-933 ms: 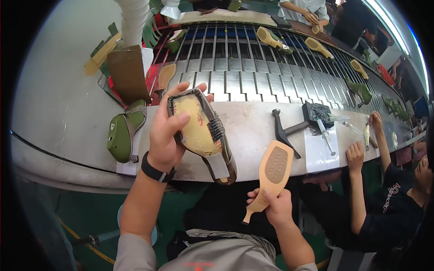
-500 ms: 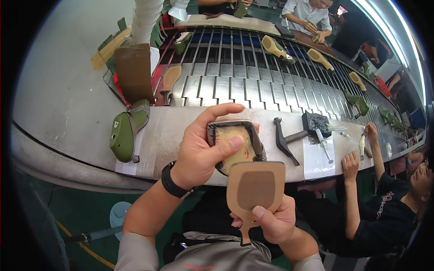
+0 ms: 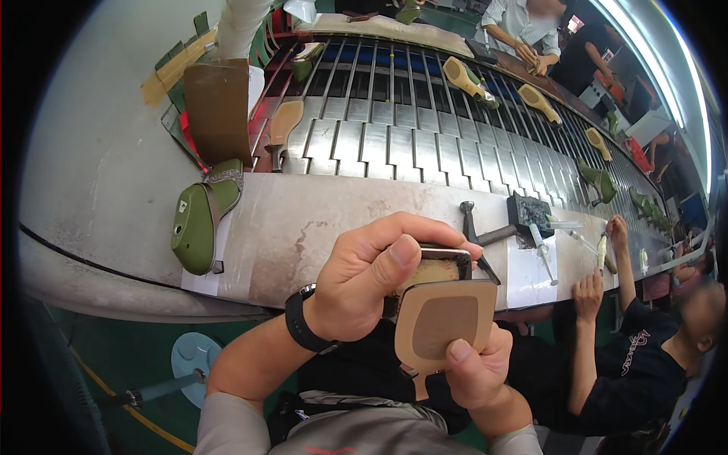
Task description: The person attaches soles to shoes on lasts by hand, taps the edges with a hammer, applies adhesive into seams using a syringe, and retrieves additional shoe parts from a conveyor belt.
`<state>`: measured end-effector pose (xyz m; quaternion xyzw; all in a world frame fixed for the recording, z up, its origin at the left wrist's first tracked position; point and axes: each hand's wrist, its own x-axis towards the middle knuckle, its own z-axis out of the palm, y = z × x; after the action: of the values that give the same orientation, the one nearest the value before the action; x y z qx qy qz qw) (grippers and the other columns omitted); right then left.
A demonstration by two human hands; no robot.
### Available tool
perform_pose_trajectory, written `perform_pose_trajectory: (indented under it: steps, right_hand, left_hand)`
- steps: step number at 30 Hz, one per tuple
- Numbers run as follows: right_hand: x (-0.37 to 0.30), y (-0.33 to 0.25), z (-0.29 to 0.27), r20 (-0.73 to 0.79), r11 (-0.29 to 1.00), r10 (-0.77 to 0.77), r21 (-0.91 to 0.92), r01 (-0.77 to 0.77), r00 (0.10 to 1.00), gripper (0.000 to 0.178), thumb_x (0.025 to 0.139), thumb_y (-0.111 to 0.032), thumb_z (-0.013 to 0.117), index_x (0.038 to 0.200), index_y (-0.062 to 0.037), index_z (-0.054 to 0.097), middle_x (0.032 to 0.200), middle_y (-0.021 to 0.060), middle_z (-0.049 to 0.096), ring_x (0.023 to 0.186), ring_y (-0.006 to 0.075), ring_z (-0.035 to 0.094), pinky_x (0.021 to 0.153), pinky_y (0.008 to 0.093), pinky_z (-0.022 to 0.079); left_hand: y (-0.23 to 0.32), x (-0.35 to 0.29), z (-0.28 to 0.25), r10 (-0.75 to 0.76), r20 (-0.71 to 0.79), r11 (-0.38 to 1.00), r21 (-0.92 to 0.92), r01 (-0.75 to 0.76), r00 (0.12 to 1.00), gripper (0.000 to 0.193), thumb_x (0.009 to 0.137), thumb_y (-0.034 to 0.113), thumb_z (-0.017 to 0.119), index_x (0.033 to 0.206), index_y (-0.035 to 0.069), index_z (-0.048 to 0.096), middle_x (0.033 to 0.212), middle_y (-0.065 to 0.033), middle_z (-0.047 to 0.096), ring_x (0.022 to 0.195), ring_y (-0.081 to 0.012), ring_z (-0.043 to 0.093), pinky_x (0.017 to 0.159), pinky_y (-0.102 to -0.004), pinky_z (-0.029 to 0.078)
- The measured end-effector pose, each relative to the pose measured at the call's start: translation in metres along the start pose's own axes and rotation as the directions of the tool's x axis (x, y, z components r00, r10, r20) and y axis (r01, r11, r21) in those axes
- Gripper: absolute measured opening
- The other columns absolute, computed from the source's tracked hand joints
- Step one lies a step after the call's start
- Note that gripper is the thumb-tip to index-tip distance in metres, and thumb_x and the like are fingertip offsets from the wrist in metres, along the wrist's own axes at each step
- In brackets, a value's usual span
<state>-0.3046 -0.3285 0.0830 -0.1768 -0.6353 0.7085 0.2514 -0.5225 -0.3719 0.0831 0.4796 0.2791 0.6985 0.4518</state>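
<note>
My left hand (image 3: 360, 284) is closed around a shoe upper (image 3: 428, 271), whose yellowish underside has a dark folded rim. In front of it, my right hand (image 3: 481, 364) grips a tan shoe sole (image 3: 444, 318) with a brown patch on its broad end. The thumb lies across the sole's face, and its narrow end points down. From this angle the sole covers much of the upper, and I cannot tell whether they touch. To the left, a green shoe (image 3: 196, 227) rests on white paper on the bench (image 3: 303, 216).
Past the bench runs a slatted metal conveyor (image 3: 387, 155) carrying several shoes and tan soles. A hammer (image 3: 470, 227), a black block (image 3: 531, 208) and syringes (image 3: 542, 250) lie right of my hands. A co-worker (image 3: 629, 341) sits close at the right.
Both hands have moved slightly right. My left hand has turned and wraps over the upper's top, with its thumb off the underside. The sole now covers more of the upper.
</note>
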Motion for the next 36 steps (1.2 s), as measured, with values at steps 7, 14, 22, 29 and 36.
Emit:
perform_pose_trajectory:
  steps: [7, 14, 22, 29, 36]
  right_hand:
    - [0.011, -0.007, 0.014, -0.154, 0.951, 0.074, 0.308, -0.024, 0.985, 0.033, 0.108, -0.014, 0.056, 0.114, 0.0143, 0.072, 0.094, 0.0192, 0.08, 0.083, 0.021, 0.078, 0.073, 0.0319, 0.064]
    - [0.005, -0.01, 0.013, -0.139, 0.99, 0.085, 0.122, -0.068, 0.987, 0.033, 0.109, -0.015, 0.059, 0.113, 0.0135, 0.074, 0.093, 0.0175, 0.081, 0.079, 0.0183, 0.078, 0.071, 0.0293, 0.063]
    - [0.0, 0.001, 0.004, -0.161, 0.995, -0.094, -0.028, 0.091, 0.982, 0.03, 0.107, -0.016, 0.064, 0.097, 0.0075, 0.079, 0.077, 0.0098, 0.079, 0.062, 0.008, 0.067, 0.054, 0.025, 0.053]
    - [-0.007, 0.002, 0.001, -0.142, 0.996, -0.086, 0.023, 0.09, 0.986, 0.03, 0.107, -0.014, 0.067, 0.084, 0.0056, 0.075, 0.066, 0.0039, 0.071, 0.057, 0.0058, 0.061, 0.051, 0.0243, 0.046]
    - [-0.011, 0.012, 0.001, -0.148, 0.995, -0.06, 0.072, 0.071, 0.987, 0.03, 0.107, -0.012, 0.067, 0.082, 0.0049, 0.073, 0.062, 0.0016, 0.066, 0.055, 0.0048, 0.056, 0.05, 0.0249, 0.043]
  left_hand:
    - [-0.006, 0.012, -0.005, -0.03, -0.013, 0.985, -0.171, 0.027, 0.999, 0.056, 0.115, 0.043, 0.045, 0.136, -0.007, 0.058, 0.137, -0.0348, 0.065, 0.126, -0.0388, 0.069, 0.109, -0.0499, 0.056]
    - [-0.005, 0.011, -0.003, -0.046, 0.072, 0.991, -0.121, 0.055, 0.996, 0.079, 0.11, 0.065, 0.045, 0.138, -0.008, 0.058, 0.141, -0.0362, 0.063, 0.13, -0.0402, 0.067, 0.11, -0.0507, 0.055]
    - [-0.005, 0.0, 0.008, -0.023, 0.105, 0.998, 0.067, 0.016, 0.994, 0.069, 0.089, 0.029, 0.086, 0.139, -0.007, 0.055, 0.141, -0.0365, 0.062, 0.132, -0.039, 0.065, 0.111, -0.0505, 0.054]
    - [-0.006, -0.003, 0.012, 0.005, 0.133, 0.997, 0.078, -0.015, 0.991, 0.065, 0.09, 0.024, 0.083, 0.139, -0.007, 0.055, 0.14, -0.037, 0.062, 0.131, -0.0394, 0.066, 0.109, -0.0507, 0.055]
    - [-0.001, -0.007, 0.02, -0.018, 0.075, 0.997, 0.081, 0.012, 0.997, 0.056, 0.093, 0.022, 0.076, 0.137, -0.008, 0.057, 0.139, -0.0364, 0.064, 0.129, -0.0398, 0.067, 0.109, -0.0508, 0.056]
